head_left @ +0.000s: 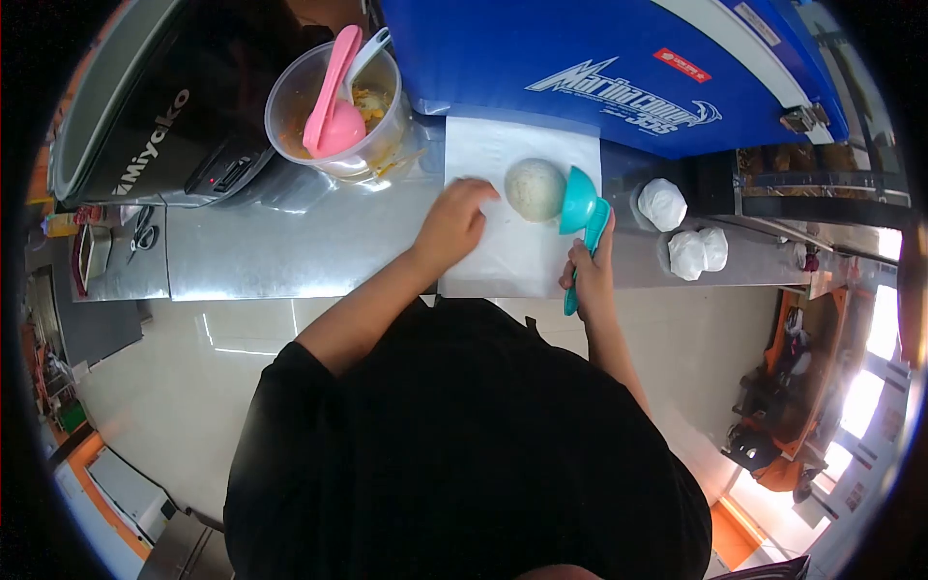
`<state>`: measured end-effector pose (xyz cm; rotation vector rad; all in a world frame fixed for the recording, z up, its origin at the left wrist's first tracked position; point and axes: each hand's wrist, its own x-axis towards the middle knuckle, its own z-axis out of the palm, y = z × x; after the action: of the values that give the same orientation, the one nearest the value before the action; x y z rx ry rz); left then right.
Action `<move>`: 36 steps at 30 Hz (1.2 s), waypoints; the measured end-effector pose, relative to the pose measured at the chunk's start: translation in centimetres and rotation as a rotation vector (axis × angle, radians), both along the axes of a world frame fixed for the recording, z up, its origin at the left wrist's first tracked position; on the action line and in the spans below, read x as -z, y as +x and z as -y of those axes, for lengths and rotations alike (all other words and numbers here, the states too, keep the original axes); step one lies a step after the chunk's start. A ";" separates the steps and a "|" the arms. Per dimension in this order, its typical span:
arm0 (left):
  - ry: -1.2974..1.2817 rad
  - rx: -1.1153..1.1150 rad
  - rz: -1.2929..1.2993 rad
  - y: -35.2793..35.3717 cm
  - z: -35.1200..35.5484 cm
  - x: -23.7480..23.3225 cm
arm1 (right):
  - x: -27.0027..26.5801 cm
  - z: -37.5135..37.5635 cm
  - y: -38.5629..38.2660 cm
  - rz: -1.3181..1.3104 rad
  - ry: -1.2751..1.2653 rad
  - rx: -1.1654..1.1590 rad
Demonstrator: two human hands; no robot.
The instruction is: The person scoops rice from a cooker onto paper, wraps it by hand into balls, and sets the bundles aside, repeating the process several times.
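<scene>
On a sheet of white wrapping paper (483,261) sits a round mound of white rice (535,189). My right hand (592,266) is closed around the handle of a teal rice scoop (578,201), whose rounded bowl is tilted on its side at the mound's right edge. Just left of the rice, my left hand (454,222) hovers over the paper with loosely bent fingers apart from the thumb. Nothing shows in it, and its fingertips are slightly blurred.
A clear plastic tub (280,121) with a pink scoop (338,126) and yellowish food stands at the back left, beside a black Miyako appliance (155,126). A blue cooler box (541,58) borders the back. White wrapped bundles (663,205) sit on the steel counter (290,242) at right.
</scene>
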<state>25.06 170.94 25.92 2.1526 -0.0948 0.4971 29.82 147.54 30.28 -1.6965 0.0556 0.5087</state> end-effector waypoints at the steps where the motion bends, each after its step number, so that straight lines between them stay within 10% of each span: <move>1: 0.004 0.010 -0.003 -0.1 0.5 0.2 | 0.2 0.0 0.0 -0.041 0.067 0.069; 3: 0.140 0.599 -0.111 -0.8 3.1 0.7 | 0.8 0.0 -0.6 -0.015 0.032 0.038; 6: 0.332 0.910 0.044 -1.0 6.6 0.8 | 0.2 0.1 -0.4 0.014 -0.002 0.011; 11: 0.461 0.735 0.163 -0.6 9.5 3.2 | 2.0 0.8 3.9 0.579 -0.493 -0.233; 17: 0.459 0.579 0.114 -0.1 9.7 3.8 | -3.9 -3.2 4.6 0.412 -0.940 -0.660; 36: 0.500 0.573 0.013 -2.5 7.6 -0.6 | 0.3 0.1 3.2 0.733 -0.711 -0.604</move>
<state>22.57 163.31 26.51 2.4526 -0.8959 0.1548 33.03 147.45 29.94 -2.5167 -0.9252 0.2771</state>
